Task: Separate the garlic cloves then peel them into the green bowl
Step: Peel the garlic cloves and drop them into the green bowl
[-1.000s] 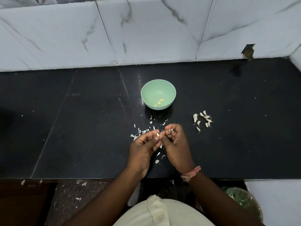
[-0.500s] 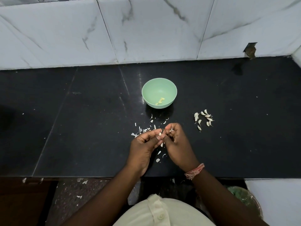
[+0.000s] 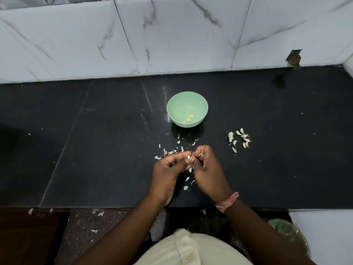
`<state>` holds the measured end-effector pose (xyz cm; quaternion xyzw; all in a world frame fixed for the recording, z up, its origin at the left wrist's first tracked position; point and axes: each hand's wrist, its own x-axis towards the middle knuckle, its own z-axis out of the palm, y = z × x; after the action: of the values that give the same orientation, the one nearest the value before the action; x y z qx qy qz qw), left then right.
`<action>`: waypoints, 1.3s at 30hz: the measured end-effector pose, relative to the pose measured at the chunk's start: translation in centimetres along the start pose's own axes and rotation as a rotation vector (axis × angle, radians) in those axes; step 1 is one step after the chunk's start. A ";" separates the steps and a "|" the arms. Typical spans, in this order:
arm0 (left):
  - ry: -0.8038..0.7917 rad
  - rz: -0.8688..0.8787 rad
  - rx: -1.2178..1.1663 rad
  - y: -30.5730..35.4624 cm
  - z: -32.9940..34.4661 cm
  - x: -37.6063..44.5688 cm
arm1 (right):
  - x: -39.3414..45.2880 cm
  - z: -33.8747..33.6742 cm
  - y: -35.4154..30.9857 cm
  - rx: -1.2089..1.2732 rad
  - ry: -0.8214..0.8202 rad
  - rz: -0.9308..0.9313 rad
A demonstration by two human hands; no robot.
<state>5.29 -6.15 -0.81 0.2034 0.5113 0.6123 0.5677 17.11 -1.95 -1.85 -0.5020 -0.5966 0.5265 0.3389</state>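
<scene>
Left hand [image 3: 168,169] low centre, fingers curled, thumb and forefinger pinching garlic clove [image 3: 189,157]. Clove mostly hidden; long axis cannot tell. Torn skin scraps [image 3: 168,152] on black counter [image 3: 95,150] just beyond and under fingers. Green bowl [image 3: 187,109] straight ahead of fingertips, few peeled cloves [image 3: 188,119] inside. Right hand [image 3: 208,169] touching left, fingers curled, pinching at same clove's skin. Unpeeled cloves [image 3: 239,139] right of fingers, nearer right hand. Likely next: drop forward into bowl.
</scene>
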 end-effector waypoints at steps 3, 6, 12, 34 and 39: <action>0.010 0.014 0.026 -0.1 0.2 0.0 | 0.0 0.0 0.0 -0.054 -0.005 -0.012; 0.018 0.028 0.056 -0.1 0.2 0.0 | 0.1 0.0 -0.1 -0.080 -0.019 -0.014; 0.041 0.069 0.117 -0.4 0.0 0.5 | -0.1 -0.1 -0.4 -0.093 -0.082 -0.056; 0.135 0.057 0.048 -0.3 0.1 1.2 | 1.5 0.1 0.1 0.132 -0.070 -0.005; 0.149 0.051 0.029 -0.2 -0.1 1.5 | 1.4 0.0 -0.4 0.220 -0.016 0.032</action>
<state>4.89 -4.89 -1.54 0.1784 0.5555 0.6325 0.5094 16.69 -0.61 -1.64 -0.4673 -0.5296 0.5981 0.3787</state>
